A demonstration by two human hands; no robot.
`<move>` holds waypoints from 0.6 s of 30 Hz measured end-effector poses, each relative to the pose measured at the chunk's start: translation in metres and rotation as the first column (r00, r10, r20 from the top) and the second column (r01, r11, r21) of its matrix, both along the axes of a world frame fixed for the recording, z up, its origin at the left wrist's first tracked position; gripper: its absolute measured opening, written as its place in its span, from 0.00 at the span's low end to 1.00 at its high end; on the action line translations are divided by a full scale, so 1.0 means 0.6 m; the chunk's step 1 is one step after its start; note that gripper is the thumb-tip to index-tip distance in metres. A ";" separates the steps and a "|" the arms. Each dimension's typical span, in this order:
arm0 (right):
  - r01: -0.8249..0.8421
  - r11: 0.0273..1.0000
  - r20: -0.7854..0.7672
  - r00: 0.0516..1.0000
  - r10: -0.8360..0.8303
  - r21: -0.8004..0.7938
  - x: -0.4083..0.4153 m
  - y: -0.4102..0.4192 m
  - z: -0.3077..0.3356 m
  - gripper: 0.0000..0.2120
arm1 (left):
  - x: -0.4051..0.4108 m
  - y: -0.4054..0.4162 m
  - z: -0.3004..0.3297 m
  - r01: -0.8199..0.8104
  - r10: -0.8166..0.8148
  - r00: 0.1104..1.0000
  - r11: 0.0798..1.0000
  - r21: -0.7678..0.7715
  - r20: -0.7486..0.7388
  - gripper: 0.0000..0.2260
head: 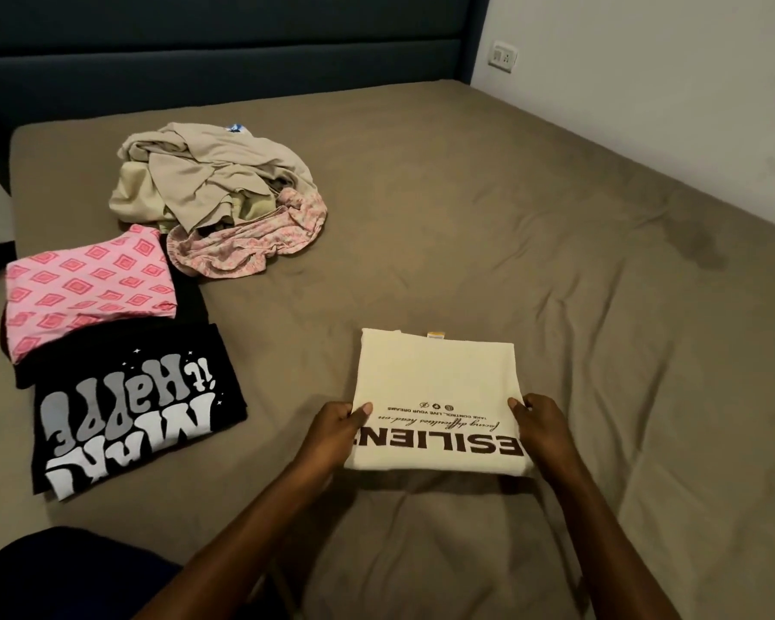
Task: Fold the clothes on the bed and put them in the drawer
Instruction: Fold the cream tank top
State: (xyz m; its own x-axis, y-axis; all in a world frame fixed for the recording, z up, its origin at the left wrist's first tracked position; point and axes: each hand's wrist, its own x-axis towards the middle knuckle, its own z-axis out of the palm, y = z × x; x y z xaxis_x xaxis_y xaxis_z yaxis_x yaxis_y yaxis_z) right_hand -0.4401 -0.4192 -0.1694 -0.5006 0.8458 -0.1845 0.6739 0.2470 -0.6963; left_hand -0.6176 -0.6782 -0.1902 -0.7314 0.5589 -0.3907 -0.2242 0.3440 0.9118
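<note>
Left hand [332, 429] and right hand [544, 422] each grip a side edge of the folded cream shirt [435, 396], likely to carry it square off the bed [511, 217].

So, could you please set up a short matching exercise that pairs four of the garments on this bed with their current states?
Things:
1. cream shirt
2. black shirt
3. pink diamond-print cloth
4. beige clothes

States:
A. crumpled in an unfolded heap
B. folded, lying on another black garment
C. folded, gripped at both sides by the left hand and right hand
D. folded, white lettering facing up

Pairs: 1-C, 2-D, 3-B, 4-A
</note>
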 end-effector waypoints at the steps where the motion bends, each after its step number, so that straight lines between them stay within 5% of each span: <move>1: 0.001 1.000 -0.001 1.000 -0.001 0.008 0.016 -0.022 -0.003 0.15 | 0.016 -0.020 -0.012 0.004 -0.007 0.999 0.999 -0.051 -0.048 0.22; 4: 0.032 0.998 -0.033 0.999 -0.030 0.046 0.045 -0.079 -0.006 0.13 | 0.050 -0.062 -0.031 -0.027 -0.042 0.962 0.968 -0.249 -0.269 0.26; 11: 0.084 0.975 0.049 0.994 -0.096 0.207 0.050 -0.107 -0.018 0.16 | 0.096 -0.059 0.010 -0.197 -0.088 0.856 0.856 -0.477 -0.510 0.26; 18: 0.019 0.945 0.148 0.986 -0.071 0.325 0.041 -0.104 -0.023 0.17 | 0.113 -0.058 0.026 -0.241 -0.191 0.809 0.754 -0.611 -0.556 0.26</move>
State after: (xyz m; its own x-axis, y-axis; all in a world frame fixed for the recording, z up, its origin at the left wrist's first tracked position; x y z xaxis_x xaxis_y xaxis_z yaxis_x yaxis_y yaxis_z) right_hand -0.4155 -0.4813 -0.1830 -0.4473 0.8939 0.0289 0.7831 0.4070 -0.4701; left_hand -0.5500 -0.7133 -0.1747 -0.9360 0.3160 -0.1549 0.2245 0.8752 0.4286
